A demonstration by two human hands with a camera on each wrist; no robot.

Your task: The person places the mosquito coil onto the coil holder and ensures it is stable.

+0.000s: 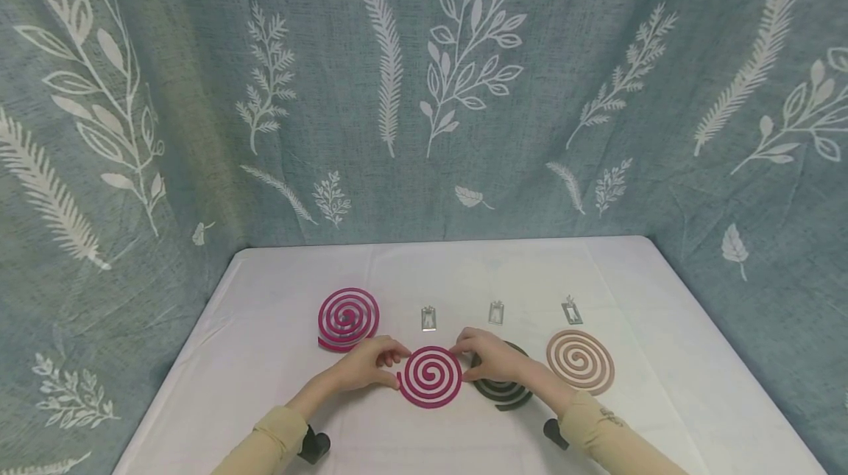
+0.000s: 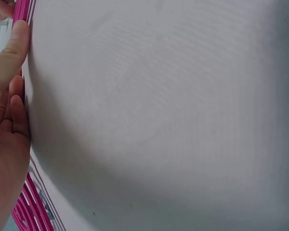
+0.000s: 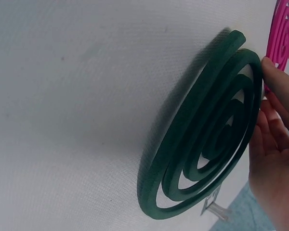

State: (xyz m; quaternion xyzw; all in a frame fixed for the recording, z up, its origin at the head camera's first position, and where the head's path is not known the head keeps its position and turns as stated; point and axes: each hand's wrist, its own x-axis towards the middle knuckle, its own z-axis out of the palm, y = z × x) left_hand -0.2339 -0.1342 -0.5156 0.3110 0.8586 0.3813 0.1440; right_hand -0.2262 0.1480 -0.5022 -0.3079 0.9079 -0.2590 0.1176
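Observation:
A magenta mosquito coil (image 1: 430, 373) is held between both hands over the near middle of the table. My left hand (image 1: 367, 363) pinches its left edge with thumb and fingers. On its opposite edge, my right hand (image 1: 493, 355) grips it the same way; the thumb (image 3: 279, 82) shows on the rim in the right wrist view. A dark green coil (image 3: 185, 113) lies under the right hand and is partly covered by it in the head view. Behind the left hand is another magenta coil (image 1: 347, 317), with a bit of metal showing at its centre.
Right of the right hand lies a tan coil (image 1: 578, 359). Three small metal coil stands, the left (image 1: 424, 326), middle (image 1: 492, 319) and right (image 1: 566, 316), sit in a row farther back. A leaf-patterned curtain (image 1: 411, 188) surrounds the white table (image 1: 265, 291).

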